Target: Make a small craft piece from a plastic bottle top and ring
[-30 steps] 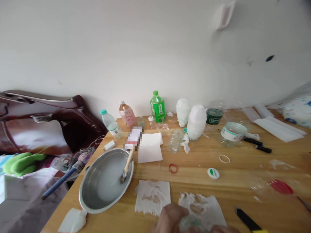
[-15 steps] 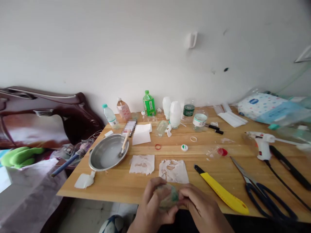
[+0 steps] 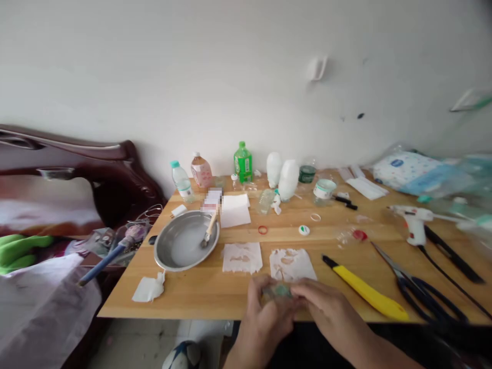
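At the table's front edge, my left hand [image 3: 263,312] is wrapped round a clear, green-tinged plastic bottle piece [image 3: 277,291]. My right hand [image 3: 325,303] grips the right end of the same piece, fingers closed against it. Much of the piece is hidden by my fingers, and blur hides its exact shape. Just beyond my hands lie two torn white tissue sheets, one on the left [image 3: 242,258] and one nearer [image 3: 298,265]. A yellow utility knife [image 3: 365,292] rests to the right of my right hand.
A metal basin [image 3: 163,256] with whitish liquid and a brush [image 3: 209,230] stands left. Scissors [image 3: 407,287] and a white glue gun [image 3: 415,220] lie right. White-covered bottles [image 3: 288,180] and a green bottle [image 3: 243,163] stand along the wall.
The view has shifted, so the table's things appear further right at the left and centre. My hands have drawn closer together round the plastic piece, covering more of it.
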`<state>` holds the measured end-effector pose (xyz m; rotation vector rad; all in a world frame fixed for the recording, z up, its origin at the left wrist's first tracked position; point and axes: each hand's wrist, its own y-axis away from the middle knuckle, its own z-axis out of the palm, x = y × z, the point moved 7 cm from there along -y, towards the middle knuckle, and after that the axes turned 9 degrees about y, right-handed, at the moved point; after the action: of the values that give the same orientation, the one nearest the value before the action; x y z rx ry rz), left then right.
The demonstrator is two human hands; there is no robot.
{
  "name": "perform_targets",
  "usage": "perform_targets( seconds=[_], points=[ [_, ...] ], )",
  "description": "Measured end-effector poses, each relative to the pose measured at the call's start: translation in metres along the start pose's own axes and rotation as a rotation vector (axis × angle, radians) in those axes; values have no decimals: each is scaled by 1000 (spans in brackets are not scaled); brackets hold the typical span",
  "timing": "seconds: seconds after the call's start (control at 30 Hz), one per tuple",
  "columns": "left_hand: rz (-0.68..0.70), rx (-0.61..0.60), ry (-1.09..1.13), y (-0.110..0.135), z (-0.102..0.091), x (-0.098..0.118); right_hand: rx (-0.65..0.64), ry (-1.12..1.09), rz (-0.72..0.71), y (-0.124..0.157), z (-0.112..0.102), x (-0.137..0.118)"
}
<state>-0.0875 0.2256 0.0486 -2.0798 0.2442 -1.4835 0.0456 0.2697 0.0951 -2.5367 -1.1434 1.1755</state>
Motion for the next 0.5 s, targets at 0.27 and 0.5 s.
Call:
perform_targets(
  seconds=[0.27,0.5],
  points=[
    [100,-92,98,-29,-25,20,289,63,225,17,1,-10],
    [141,-96,91,-7,-21,33,264,72,131,30,-9,-35]
  ],
)
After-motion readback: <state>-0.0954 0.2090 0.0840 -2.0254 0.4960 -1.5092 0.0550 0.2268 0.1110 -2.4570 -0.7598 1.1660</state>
